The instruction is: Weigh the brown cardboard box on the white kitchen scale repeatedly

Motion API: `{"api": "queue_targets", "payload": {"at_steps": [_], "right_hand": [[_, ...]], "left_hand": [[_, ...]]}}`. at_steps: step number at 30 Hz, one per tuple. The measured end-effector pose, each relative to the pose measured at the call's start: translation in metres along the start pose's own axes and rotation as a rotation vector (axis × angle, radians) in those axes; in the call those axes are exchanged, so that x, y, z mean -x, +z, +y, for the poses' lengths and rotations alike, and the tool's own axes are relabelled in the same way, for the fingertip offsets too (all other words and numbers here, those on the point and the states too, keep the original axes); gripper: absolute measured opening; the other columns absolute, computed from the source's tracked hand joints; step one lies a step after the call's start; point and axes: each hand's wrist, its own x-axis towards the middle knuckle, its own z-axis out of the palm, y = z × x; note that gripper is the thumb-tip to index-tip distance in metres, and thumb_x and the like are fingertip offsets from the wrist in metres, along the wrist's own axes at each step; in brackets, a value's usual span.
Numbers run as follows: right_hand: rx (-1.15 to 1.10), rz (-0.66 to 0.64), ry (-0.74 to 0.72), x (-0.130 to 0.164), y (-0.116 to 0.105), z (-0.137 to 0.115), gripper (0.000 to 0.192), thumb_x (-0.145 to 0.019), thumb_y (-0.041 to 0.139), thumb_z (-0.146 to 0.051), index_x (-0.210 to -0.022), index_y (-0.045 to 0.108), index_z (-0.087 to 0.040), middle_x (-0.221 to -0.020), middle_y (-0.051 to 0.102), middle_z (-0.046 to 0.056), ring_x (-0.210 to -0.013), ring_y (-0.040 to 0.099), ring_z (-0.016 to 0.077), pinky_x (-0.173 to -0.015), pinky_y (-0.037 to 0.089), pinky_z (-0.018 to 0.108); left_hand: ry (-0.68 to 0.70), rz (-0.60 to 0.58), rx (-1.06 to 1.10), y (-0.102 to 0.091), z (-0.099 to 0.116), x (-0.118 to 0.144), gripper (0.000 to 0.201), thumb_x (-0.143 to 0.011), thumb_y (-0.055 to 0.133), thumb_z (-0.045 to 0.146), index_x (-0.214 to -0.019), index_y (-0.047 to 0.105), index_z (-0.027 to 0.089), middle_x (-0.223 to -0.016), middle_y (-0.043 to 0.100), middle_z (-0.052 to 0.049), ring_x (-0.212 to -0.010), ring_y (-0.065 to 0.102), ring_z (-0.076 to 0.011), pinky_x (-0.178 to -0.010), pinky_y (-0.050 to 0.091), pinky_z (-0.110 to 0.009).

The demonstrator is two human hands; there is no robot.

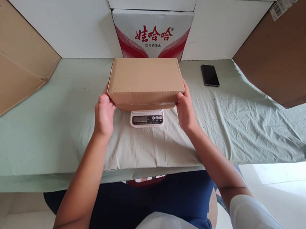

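**Cardboard box held over the scale**

Closed brown rectangular cardboard box sat between both palms, on a small white digital kitchen scale; left hand pressed its left end, fingers together; right hand clasped the right end, thumb on the front edge; a black phone lay well beyond the right fingers on pale green cloth.

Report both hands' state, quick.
Left hand: pressed against the left end of the cardboard box, gripping it.
Right hand: gripping the box's right end, over the scale.

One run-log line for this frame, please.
left hand: grips box left end | right hand: grips right end | box: over scale | phone: on cloth
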Motion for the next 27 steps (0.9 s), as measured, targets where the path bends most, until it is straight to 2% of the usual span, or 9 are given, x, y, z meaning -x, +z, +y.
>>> {"api": "queue_targets", "payload": {"at_steps": [9, 16, 19, 22, 27], "right_hand": [[0.006, 0.0, 0.004, 0.001, 0.0, 0.002, 0.091, -0.094, 0.06, -0.076, -0.175, 0.032, -0.045, -0.19, 0.037, -0.009, -0.182, 0.027, 0.0327, -0.152, 0.028, 0.061], [-0.005, 0.026, 0.014, 0.002, 0.0, 0.005, 0.091, -0.092, 0.06, -0.077, -0.174, 0.032, -0.048, -0.191, 0.033, -0.013, -0.183, 0.025, 0.0315, -0.153, 0.027, 0.061], [-0.016, 0.049, 0.014, 0.004, -0.001, 0.007, 0.09, -0.093, 0.059, -0.079, -0.175, 0.032, -0.05, -0.193, 0.028, -0.015, -0.185, 0.019, 0.0311, -0.153, 0.023, 0.063], [-0.009, 0.045, 0.009, 0.005, -0.005, 0.011, 0.09, -0.095, 0.057, -0.08, -0.175, 0.03, -0.051, -0.194, 0.025, -0.017, -0.185, 0.019, 0.0307, -0.154, 0.022, 0.064], [0.035, 0.01, -0.016, 0.002, -0.01, 0.016, 0.091, -0.095, 0.053, -0.086, -0.176, 0.027, -0.054, -0.195, 0.02, -0.019, -0.186, 0.015, 0.0314, -0.154, 0.021, 0.065]], "left_hand": [[0.032, -0.005, 0.028, -0.001, -0.004, 0.001, 0.075, -0.099, 0.053, 0.091, -0.125, 0.088, 0.03, -0.149, 0.077, -0.015, -0.159, 0.059, -0.0408, -0.136, 0.043, -0.056], [0.023, -0.008, 0.041, -0.003, -0.004, 0.0, 0.079, -0.1, 0.052, 0.091, -0.134, 0.084, 0.027, -0.159, 0.072, -0.016, -0.162, 0.056, -0.0407, -0.137, 0.043, -0.055], [0.016, -0.001, 0.067, -0.008, -0.006, 0.0, 0.077, -0.098, 0.057, 0.09, -0.145, 0.08, 0.033, -0.169, 0.065, -0.012, -0.169, 0.048, -0.0411, -0.137, 0.042, -0.057], [-0.005, 0.013, 0.077, -0.011, -0.009, 0.001, 0.075, -0.094, 0.062, 0.092, -0.147, 0.079, 0.043, -0.17, 0.064, -0.004, -0.173, 0.043, -0.0383, -0.137, 0.044, -0.054], [-0.006, -0.029, 0.034, -0.013, -0.015, 0.0, 0.079, -0.094, 0.056, 0.095, -0.152, 0.076, 0.045, -0.172, 0.063, 0.001, -0.173, 0.043, -0.0375, -0.136, 0.047, -0.052]]}}
